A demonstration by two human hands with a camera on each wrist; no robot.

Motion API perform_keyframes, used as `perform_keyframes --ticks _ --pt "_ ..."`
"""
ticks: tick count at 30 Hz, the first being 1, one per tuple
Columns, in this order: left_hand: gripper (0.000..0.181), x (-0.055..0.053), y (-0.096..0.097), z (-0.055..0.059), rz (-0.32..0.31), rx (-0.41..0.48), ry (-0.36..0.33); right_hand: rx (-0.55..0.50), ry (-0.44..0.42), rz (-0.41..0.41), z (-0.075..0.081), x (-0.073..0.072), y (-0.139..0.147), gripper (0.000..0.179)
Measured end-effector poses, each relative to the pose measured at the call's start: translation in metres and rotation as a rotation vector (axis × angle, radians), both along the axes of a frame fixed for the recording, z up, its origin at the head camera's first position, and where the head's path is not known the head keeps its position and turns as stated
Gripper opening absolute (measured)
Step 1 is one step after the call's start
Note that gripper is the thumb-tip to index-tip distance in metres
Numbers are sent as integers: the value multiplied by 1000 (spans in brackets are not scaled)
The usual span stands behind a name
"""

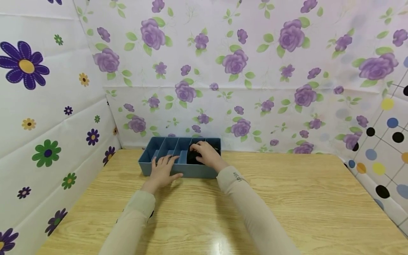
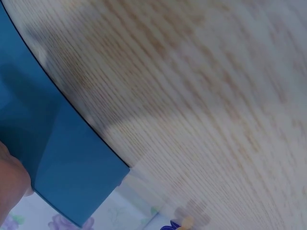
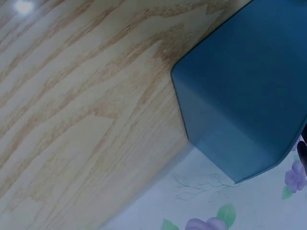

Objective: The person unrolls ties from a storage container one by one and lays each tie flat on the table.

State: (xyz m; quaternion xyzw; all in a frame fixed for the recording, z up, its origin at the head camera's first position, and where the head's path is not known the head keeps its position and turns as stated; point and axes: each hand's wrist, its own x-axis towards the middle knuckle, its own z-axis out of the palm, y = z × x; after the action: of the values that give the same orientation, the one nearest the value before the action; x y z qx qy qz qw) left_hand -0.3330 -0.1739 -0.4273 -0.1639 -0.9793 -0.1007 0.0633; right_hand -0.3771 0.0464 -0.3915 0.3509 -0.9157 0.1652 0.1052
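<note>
A long blue box (image 1: 178,171) with dividers stands by the back wall in the head view. My left hand (image 1: 162,173) rests at its front rim, fingers spread over the left compartments and thumb along the front wall. The left wrist view catches part of that hand (image 2: 12,179) at the rim. Over the right compartments, my right hand (image 1: 206,154) reaches in, its fingers curled on a soft-looking black item (image 1: 192,158). What kind of item it is cannot be made out, and some fingertips are hidden. More black stuff (image 1: 217,146) shows in the rightmost compartment.
The box stands on a light wood-grain table (image 1: 280,198). Close behind it hangs a flowered wall covering (image 1: 255,106). Another flowered covering (image 1: 73,148) borders the left side, and a dotted one (image 1: 382,170) the right. A dark object (image 1: 151,214) shows beside the left cuff.
</note>
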Motion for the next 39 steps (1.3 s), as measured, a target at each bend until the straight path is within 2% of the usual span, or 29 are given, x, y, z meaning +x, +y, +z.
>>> perform_keyframes --ticks 9,17,26,31,39 --pt "75 0 2 2 2 6 -12 -29 -72 7 10 1 2 28" --pt "74 1 3 5 -2 2 -13 -39 -66 21 18 4 6 29" --pt "74 0 1 1 -4 -1 -9 -21 -112 53 28 10 8 31" --pt "75 0 1 1 -5 -2 -5 -26 -99 62 30 14 8 32" --pt "75 -1 0 0 -7 19 -6 -30 -28 90 36 21 10 31"
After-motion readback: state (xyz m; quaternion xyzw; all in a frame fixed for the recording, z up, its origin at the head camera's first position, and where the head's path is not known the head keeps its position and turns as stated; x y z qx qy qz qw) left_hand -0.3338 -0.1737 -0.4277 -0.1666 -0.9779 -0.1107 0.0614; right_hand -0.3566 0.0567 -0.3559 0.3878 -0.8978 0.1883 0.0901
